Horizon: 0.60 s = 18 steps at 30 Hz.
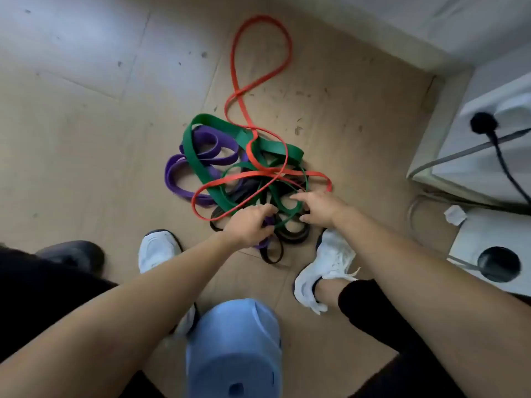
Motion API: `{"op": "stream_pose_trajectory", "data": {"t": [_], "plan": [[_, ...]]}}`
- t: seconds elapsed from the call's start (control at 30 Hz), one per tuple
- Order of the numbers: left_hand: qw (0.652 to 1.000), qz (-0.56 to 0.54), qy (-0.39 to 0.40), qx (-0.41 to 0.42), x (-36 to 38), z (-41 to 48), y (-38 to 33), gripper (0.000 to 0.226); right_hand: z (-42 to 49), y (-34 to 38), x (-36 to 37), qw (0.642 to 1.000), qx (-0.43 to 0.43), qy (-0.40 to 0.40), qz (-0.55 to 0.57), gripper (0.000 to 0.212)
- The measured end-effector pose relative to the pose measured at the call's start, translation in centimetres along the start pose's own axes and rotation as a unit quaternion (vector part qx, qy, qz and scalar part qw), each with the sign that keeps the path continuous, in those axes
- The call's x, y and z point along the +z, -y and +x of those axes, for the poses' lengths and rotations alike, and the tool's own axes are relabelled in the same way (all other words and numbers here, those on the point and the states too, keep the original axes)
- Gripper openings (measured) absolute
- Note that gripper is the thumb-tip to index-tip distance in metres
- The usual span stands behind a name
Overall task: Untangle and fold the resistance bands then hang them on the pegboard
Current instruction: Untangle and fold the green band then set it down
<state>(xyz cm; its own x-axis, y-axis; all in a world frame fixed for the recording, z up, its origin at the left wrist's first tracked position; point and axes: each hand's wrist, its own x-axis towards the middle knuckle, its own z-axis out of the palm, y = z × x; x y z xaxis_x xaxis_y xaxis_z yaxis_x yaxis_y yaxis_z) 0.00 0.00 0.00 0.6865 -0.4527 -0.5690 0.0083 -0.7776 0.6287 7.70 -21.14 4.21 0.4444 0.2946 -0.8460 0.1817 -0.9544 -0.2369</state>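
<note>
A scuffed beige wood-look floor fills the view. A light-blue plastic stool sits at six o'clock. At three o'clock a black plug sits in a white box-shaped unit. A crumpled white paper scrap lies just below the unit, near a round black disc at four o'clock.

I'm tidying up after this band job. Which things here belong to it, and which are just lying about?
Belongs to the job: red band, green band, purple band, black band, left hand, right hand.
Just lying about: blue stool, white scrap, black plug.
</note>
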Motion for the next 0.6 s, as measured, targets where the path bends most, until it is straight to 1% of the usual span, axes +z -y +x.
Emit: {"op": "stream_pose_trajectory", "data": {"t": [0.07,0.1,0.13,0.17,0.23,0.33,0.43,0.5,0.6], "plan": [[0.998,0.049,0.006,0.026,1.3,1.2,1.6,0.043,1.8,-1.0,1.2,0.998,-0.018,-0.007,-0.052,0.056],[0.997,0.068,0.0,0.045,2.0,1.8,2.5,0.039,2.7,-1.9,2.0,0.996,-0.035,-0.023,-0.077,0.05],[0.995,0.082,-0.001,0.054,2.3,2.0,3.0,0.035,2.9,-2.2,2.4,0.995,-0.028,-0.024,-0.094,0.043],[0.994,0.085,-0.018,0.071,2.7,2.5,3.4,0.031,3.6,-2.9,2.9,0.994,-0.033,-0.045,-0.099,0.039],[0.993,0.073,-0.045,0.083,2.7,2.8,3.6,0.026,3.8,-3.3,3.3,0.993,-0.025,-0.074,-0.083,0.034],[0.997,0.025,-0.051,0.043,1.9,2.2,3.5,0.024,2.8,-2.7,3.2,0.994,-0.004,-0.105,-0.023,0.035],[0.995,-0.016,-0.095,0.011,0.7,-0.1,2.8,0.023,0.8,-1.7,2.6,0.988,-0.013,-0.154,0.007,0.037],[0.991,-0.036,-0.13,0.016,-0.7,-2.0,1.8,0.021,-1.0,-0.6,1.7,0.983,-0.018,-0.184,0.023,0.035],[0.986,-0.024,-0.158,0.038,-3.7,-4.6,0.3,0.013,-3.4,1.6,-0.1,0.972,-0.035,-0.229,0.027,0.03]]}}
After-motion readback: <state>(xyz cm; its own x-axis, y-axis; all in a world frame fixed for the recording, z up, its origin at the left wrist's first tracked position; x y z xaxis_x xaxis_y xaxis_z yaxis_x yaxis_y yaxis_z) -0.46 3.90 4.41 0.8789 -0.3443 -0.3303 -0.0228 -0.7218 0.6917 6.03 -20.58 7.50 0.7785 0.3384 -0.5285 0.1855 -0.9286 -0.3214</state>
